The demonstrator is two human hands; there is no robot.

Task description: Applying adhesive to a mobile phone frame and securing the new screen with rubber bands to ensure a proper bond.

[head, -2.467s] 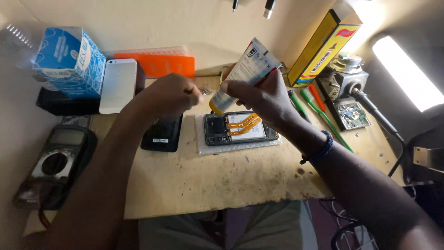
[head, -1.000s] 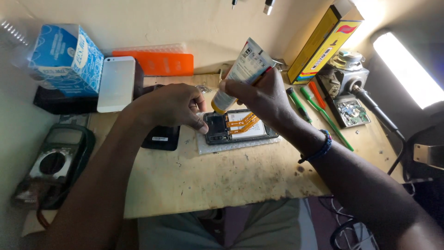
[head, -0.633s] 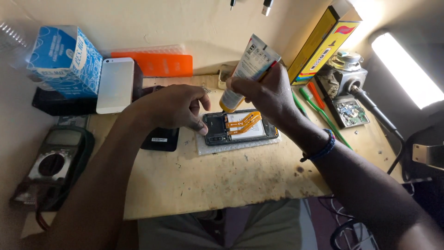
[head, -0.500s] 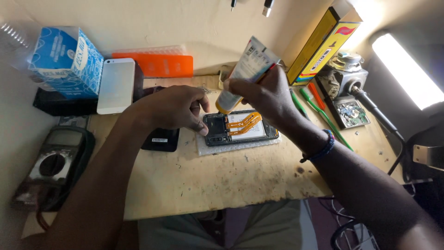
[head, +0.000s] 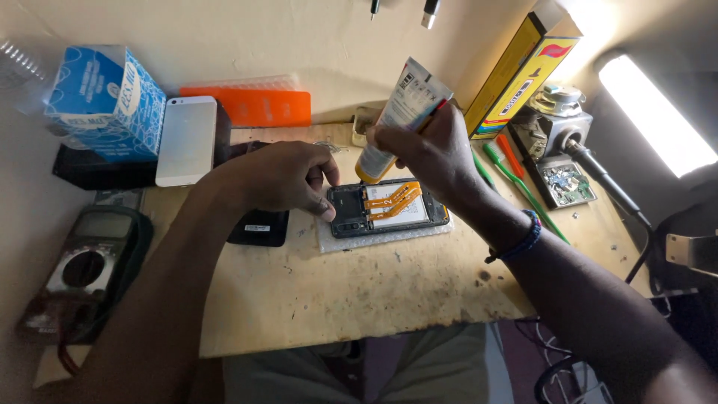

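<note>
Right hand (head: pixel 426 150) grips a glue tube (head: pixel 400 112); the opened phone (head: pixel 389 209) lies at its 6 o'clock, left hand's (head: pixel 280 176) curled fingers pinning it.

Both arms are bare from the hands up to where the picture ends, and no sleeve shows on either of them. The left hand (head: pixel 280 176) wears no ring, no watch and no glove. The right hand (head: pixel 426 150) is bare too. On the right wrist sits a thin bracelet (head: pixel 517 241) of blue cord or small beads, wrapped close around the arm. Below the table edge the lap shows, covered by trousers (head: pixel 419 370) of a greyish olive cloth
</note>
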